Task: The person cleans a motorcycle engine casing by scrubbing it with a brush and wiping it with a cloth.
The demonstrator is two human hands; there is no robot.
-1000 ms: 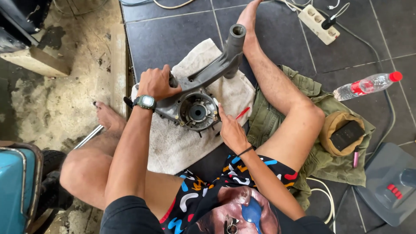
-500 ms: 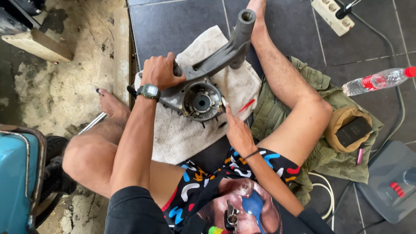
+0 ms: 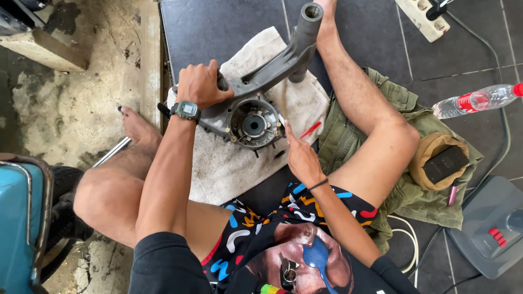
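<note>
A grey metal engine casing point(image 3: 256, 111) with a long arm ending in a tube lies on a dirty white towel point(image 3: 229, 163) between my legs. My left hand point(image 3: 200, 84), with a dark wristwatch, grips the casing's upper left edge. At the right rim of the casing's round opening, my right hand point(image 3: 300, 158) holds a thin tool with a red handle point(image 3: 310, 129). The tool's tip is hidden by my fingers.
An olive garment point(image 3: 354, 125) lies under my right leg, with a tan cap and a dark wallet point(image 3: 444, 163) on it. A plastic water bottle point(image 3: 474, 100), a white power strip point(image 3: 422, 19) and a grey case point(image 3: 490, 228) are at right. A teal vehicle body point(image 3: 19, 218) stands at left.
The view has shifted slightly. My right hand has stayed at the casing's rim with the red-handled tool, and my left hand keeps its grip.
</note>
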